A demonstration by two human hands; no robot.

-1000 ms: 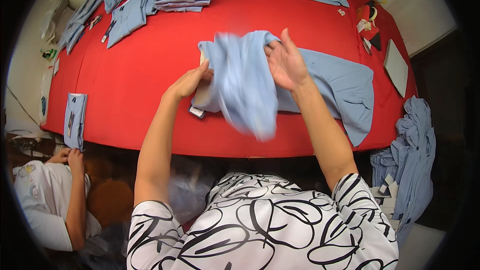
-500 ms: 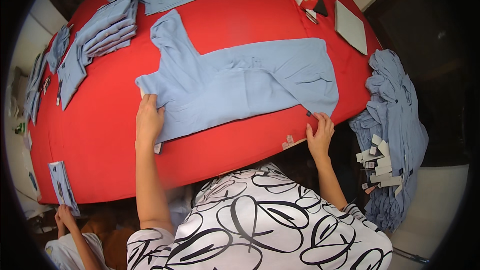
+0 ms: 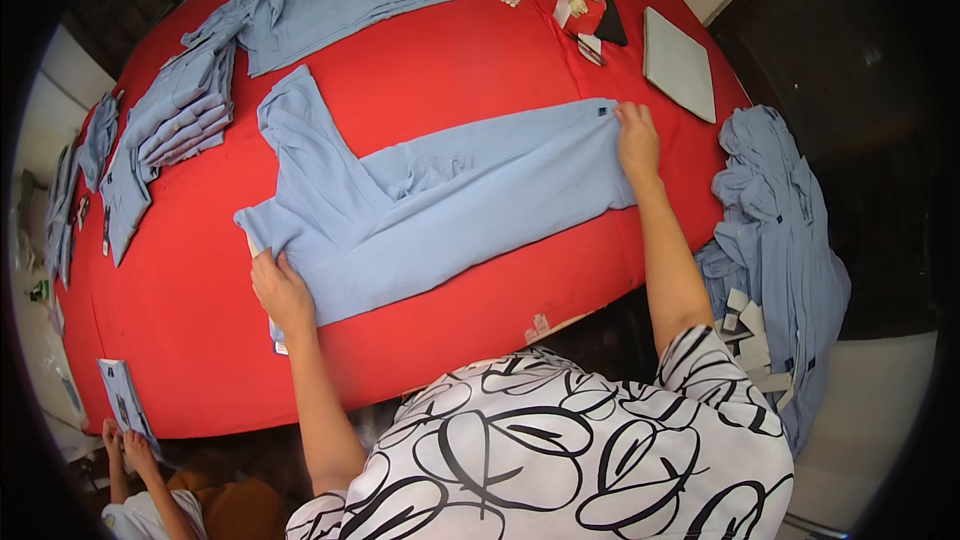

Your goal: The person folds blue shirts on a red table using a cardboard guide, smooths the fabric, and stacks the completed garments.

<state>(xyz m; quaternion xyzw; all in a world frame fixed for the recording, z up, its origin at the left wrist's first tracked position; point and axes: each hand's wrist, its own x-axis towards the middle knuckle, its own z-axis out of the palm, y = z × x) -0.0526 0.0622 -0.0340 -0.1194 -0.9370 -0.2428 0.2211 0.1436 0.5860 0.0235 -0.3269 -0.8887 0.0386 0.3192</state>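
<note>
Single head-worn fisheye view, looking steeply down from close above the near edge of the red table [image 3: 480,70]; table edges curve toward the frame's rim.

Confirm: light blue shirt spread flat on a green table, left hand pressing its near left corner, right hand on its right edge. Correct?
Not quite. The table is red, not green, as the head view shows. The rest holds: the light blue shirt lies spread flat, left hand pressing its near left corner, right hand on its right edge.

A flat blue packet [image 3: 122,392] sits at the table's near left corner, and small white tags [image 3: 748,325] lie on the shirt pile at right.
</note>
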